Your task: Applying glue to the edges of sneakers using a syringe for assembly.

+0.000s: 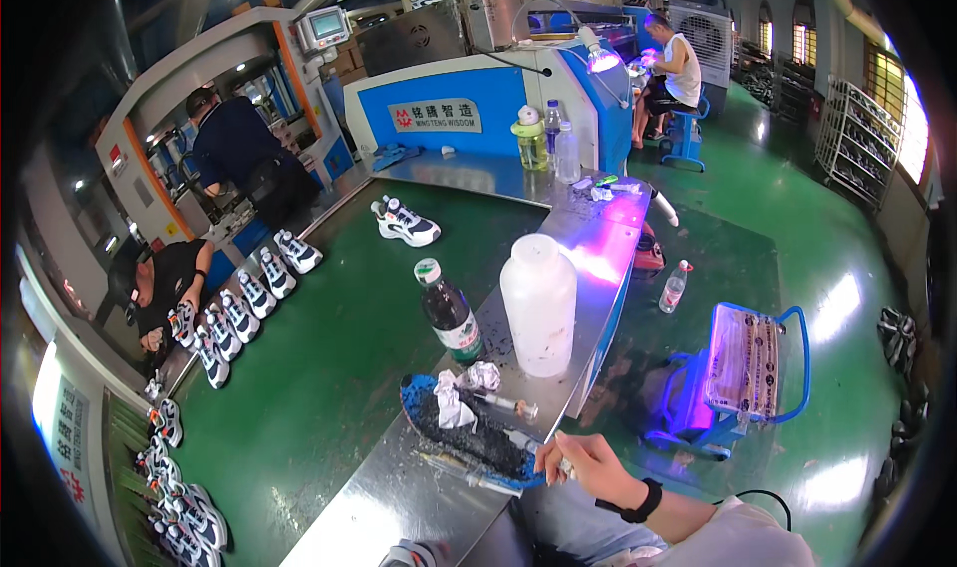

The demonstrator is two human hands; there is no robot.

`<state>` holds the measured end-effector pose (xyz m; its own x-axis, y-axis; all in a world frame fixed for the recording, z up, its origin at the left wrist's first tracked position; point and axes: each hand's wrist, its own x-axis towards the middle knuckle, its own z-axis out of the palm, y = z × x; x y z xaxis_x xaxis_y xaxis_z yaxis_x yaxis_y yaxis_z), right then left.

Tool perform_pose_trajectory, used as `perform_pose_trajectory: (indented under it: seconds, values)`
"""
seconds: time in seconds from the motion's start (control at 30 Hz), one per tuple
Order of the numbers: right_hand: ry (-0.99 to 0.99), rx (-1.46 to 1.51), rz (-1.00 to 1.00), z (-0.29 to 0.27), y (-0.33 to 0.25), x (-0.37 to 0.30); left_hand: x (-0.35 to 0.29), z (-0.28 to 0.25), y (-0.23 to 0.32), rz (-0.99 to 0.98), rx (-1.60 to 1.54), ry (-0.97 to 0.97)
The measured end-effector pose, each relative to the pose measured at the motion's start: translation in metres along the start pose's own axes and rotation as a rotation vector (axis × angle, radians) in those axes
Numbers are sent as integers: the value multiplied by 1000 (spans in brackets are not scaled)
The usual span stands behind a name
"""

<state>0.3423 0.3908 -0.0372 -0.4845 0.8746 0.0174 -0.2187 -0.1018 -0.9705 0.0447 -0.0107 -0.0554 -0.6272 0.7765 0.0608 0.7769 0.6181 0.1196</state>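
Head view: the right hand (598, 470) is seen above the near side of a metal bench (374, 502).
Right grip: thumb and fingers are closed together on a slim pale item (566, 466), held at the fingertips; its kind cannot be told.
Left grip: its state cannot be told, the left hand being outside the view.
Wrist: a black band (638, 504) is worn just behind the grip.
Pad: a blue-edged pad (417, 388), coated with dark residue, is laid just left of the grip; contact with the fingers cannot be confirmed.
Paper: crumpled white paper (454, 408) is rested on the pad, left of the grip.
Containers: a white jug (538, 313) is stood upright beyond the grip, with a dark bottle (451, 313) to its left.
Green surface: a single shoe (406, 223) is placed well beyond the grip, leftward.
Floor: a blue-framed cart (743, 368) is parked right of the grip.
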Motion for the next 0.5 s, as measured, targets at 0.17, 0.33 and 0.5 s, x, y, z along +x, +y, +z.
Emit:
perform_pose_trajectory:
  seconds: [0.17, 0.33, 0.5]
  values:
    - [2, -37, 27, 12, 7, -20, 108, -8, 36, -235, -1011, 471]
    - [82, -50, 42, 35, 4, -24, 180, -25, 117, 109, -1399, 382]
    - [57, -102, -89, 58, -32, -24, 228, -36, 166, 554, -1085, 286]
